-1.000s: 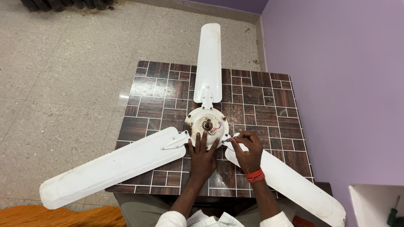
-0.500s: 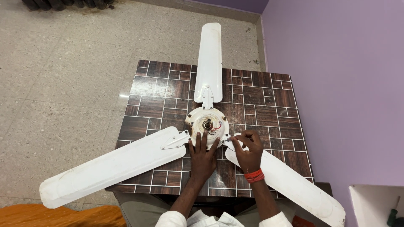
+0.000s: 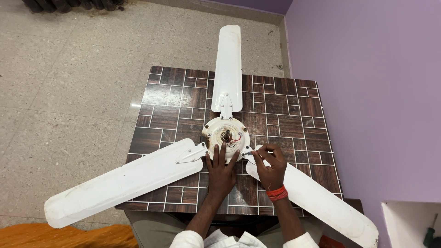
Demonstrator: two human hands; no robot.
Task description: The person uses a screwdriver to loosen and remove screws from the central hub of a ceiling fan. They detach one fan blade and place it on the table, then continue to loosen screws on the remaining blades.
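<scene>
Ceiling fan (image 3: 226, 136), white and with three blades, is laid flat on the counter (image 3: 285, 115) in the head view, its round motor hub near the middle of the front half of the surface. One blade (image 3: 228, 64) is pointed away from the person and reaches past the far edge of the counter. A second blade (image 3: 124, 181) is stretched to the front left and hangs over the floor, and a third blade (image 3: 317, 197) is stretched to the front right, past the counter's corner. Red wires are seen at the centre of the hub.

The left hand (image 3: 220, 172) is pressed flat, fingers spread, on the near rim of the hub and the counter. The right hand (image 3: 271, 167) is held at the root of the front-right blade, its fingertips pinched on a small thin tool or screw (image 3: 248, 153); which one cannot be told. A red thread band (image 3: 277, 193) is worn on the right wrist.

The counter top is covered with a glossy brown pattern of rectangles divided by pale lines. The floor (image 3: 69, 82) is made of speckled light grey stone. A lilac wall (image 3: 367, 92) is placed just beside the counter's right edge. A white ledge (image 3: 404, 220) with a green-handled screwdriver (image 3: 429, 235) is seen in the lower right corner, and orange cloth (image 3: 64, 235) at the lower left.
</scene>
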